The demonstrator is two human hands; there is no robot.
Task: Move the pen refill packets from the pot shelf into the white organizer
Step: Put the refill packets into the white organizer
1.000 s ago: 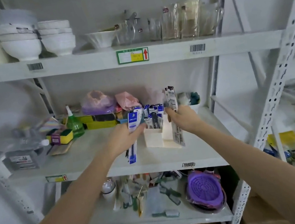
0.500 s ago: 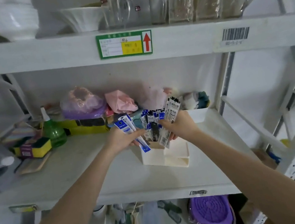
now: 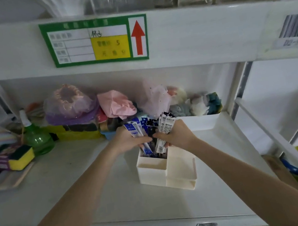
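The white organizer stands on the middle shelf, right of centre. Several pen refill packets, blue and white, stand bunched in its rear compartment. My left hand grips the blue packets on the left side of the bunch. My right hand grips the white packets on the right side. Both hands meet just above the organizer's back rim. The packets' lower ends are inside the compartment. The organizer's front compartments hold nothing that I can see.
A green bottle and a yellow sponge pack sit at the left. Bagged pink and purple items line the back. A white tray with cloths stands behind the organizer. The upper shelf edge hangs close overhead.
The camera has moved closer to the shelf. Both hands have brought their packets together and lowered them into the organizer's rear compartment.
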